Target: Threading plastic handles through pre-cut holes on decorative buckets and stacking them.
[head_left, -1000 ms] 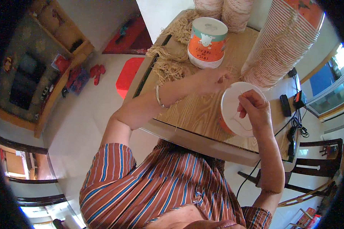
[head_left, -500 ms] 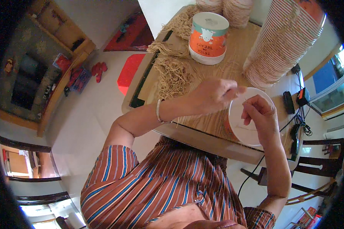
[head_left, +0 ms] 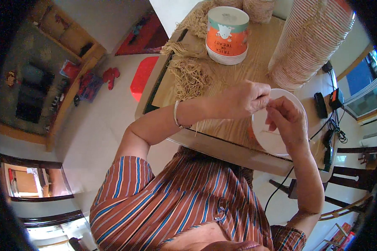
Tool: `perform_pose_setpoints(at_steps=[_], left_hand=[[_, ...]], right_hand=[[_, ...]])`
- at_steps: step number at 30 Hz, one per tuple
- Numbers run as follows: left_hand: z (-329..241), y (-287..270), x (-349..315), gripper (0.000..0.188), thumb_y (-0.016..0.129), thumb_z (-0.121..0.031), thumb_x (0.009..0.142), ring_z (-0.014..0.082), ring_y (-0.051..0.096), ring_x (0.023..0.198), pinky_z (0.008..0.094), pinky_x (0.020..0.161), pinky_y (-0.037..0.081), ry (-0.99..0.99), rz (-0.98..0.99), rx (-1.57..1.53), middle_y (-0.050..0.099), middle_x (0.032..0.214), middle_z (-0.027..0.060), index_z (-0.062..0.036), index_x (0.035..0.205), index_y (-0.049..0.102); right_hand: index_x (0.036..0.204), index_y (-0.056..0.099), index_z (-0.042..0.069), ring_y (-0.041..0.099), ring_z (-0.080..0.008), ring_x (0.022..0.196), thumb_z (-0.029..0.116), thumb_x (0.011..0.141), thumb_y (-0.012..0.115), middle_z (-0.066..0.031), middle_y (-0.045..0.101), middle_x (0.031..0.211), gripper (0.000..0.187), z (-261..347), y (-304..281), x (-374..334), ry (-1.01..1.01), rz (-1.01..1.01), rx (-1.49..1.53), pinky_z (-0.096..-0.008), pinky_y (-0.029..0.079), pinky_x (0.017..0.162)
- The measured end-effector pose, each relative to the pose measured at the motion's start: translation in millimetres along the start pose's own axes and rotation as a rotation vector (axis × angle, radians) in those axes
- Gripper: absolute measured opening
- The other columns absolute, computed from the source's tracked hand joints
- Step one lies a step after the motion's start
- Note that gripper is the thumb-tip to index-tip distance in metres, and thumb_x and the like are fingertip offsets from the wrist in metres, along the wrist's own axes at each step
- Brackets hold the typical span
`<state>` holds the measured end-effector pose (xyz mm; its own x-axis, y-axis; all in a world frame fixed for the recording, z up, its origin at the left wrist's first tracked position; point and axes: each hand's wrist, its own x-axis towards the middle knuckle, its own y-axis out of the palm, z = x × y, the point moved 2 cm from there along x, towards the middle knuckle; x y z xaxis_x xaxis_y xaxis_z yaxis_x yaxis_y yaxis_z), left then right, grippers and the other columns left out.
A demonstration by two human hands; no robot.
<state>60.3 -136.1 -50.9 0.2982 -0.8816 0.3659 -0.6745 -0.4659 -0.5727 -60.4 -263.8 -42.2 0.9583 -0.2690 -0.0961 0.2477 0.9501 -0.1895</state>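
Observation:
My left hand (head_left: 252, 99) reaches in from the left with its fingers pinched together, over the near rim of a round paper bucket (head_left: 299, 109). Facing it, my right hand (head_left: 288, 121) is bent over the same bucket, thumb and fingertips pressed together. The two sets of fingertips almost meet. A thin pale strand of twine (head_left: 272, 132) runs across the bucket's white inside, below my right fingers. What lies in my left fingertips is too small to make out. The bucket has its open side toward me and an orange outside.
Bundles of loose twine (head_left: 189, 77) lie on the wooden table (head_left: 234, 136). Beyond stands an upside-down stack of orange and green buckets (head_left: 227, 39). A tall leaning stack of buckets (head_left: 311, 44) is at the right, near black cables and adapters (head_left: 335, 98). A red stool (head_left: 143, 78) stands left.
My left hand has closed its fingers and come up against my right fingertips. My right hand stays pinched over the bucket. The whole view has shifted slightly.

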Motion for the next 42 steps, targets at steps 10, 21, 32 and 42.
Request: perform_pose_setpoints(at_steps=[10, 21, 32, 42], left_hand=[[1, -7, 2, 0.022, 0.051, -0.023, 0.097, 0.0062, 0.047, 0.060, 0.0252, 0.054, 0.041, -0.194, 0.120, -0.211, 0.047, 0.066, -0.0016, -0.0041, 0.087, 0.052], [10, -6, 7, 0.015, 0.054, -0.018, 0.096, 0.0056, 0.049, 0.066, 0.0228, 0.058, 0.043, -0.234, 0.171, -0.299, 0.051, 0.072, -0.0017, -0.0032, 0.091, 0.054], [13, -4, 10, 0.012, 0.059, -0.015, 0.093, 0.0056, 0.051, 0.068, 0.0218, 0.060, 0.044, -0.270, 0.199, -0.321, 0.055, 0.075, -0.0013, -0.0028, 0.091, 0.057], [49, -8, -9, 0.013, 0.060, -0.014, 0.091, 0.0079, 0.056, 0.069, 0.0252, 0.063, 0.048, -0.482, -0.008, -0.424, 0.059, 0.078, 0.0016, -0.0020, 0.094, 0.058]], right_hand=[[0.090, 0.059, 0.003, 0.054, -0.0052, 0.059, 0.009, 0.091, 0.059, -0.0001, 0.058, 0.067, 0.006, -5, 0, 6, -0.139, -0.082, -0.140, -0.0210, 0.043, 0.050], [0.093, 0.057, 0.003, 0.060, -0.0164, 0.060, 0.010, 0.091, 0.057, -0.0094, 0.060, 0.068, 0.007, -3, -3, 4, -0.134, -0.108, -0.367, -0.0315, 0.048, 0.054], [0.089, 0.056, 0.004, 0.060, -0.0207, 0.058, 0.007, 0.087, 0.062, -0.0107, 0.060, 0.069, 0.007, -10, -7, 4, -0.385, -0.148, -0.440, -0.0328, 0.048, 0.053], [0.088, 0.058, 0.005, 0.045, -0.0048, 0.052, 0.011, 0.090, 0.059, 0.0026, 0.048, 0.064, 0.006, -19, -12, 8, 0.281, 0.058, 0.120, -0.0213, 0.042, 0.045]])
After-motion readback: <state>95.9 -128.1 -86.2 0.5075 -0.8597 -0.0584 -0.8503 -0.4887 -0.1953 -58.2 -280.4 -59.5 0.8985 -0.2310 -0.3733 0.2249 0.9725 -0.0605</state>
